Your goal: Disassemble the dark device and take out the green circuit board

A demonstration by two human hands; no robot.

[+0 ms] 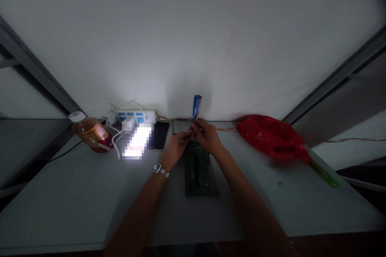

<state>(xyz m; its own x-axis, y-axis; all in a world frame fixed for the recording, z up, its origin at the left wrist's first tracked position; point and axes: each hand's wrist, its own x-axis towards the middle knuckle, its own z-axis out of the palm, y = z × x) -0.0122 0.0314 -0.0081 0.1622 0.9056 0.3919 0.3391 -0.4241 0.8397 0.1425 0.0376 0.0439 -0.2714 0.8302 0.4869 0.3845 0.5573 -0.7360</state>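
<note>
A screwdriver (196, 106) with a blue, see-through handle stands nearly upright over the far end of a green circuit board (199, 172). My right hand (208, 136) is closed around the screwdriver just below its handle. Close beside it, my left hand (176, 146) has its fingers pinched together at the board's far edge, near the screwdriver's shaft. What those left fingers grip is hidden, and so is the screwdriver's tip. The board lies flat on the grey table (126, 196), its long side running away from me. A watch is on my left wrist.
Left of my hands lie a dark phone (161, 135) and a bright blurred-out screen (138, 140). Behind them is a power strip (152, 116) with a white cable. A drink bottle (93, 133) leans at far left; a red plastic bag (271, 136) lies right. A wall (205, 48) bounds the back.
</note>
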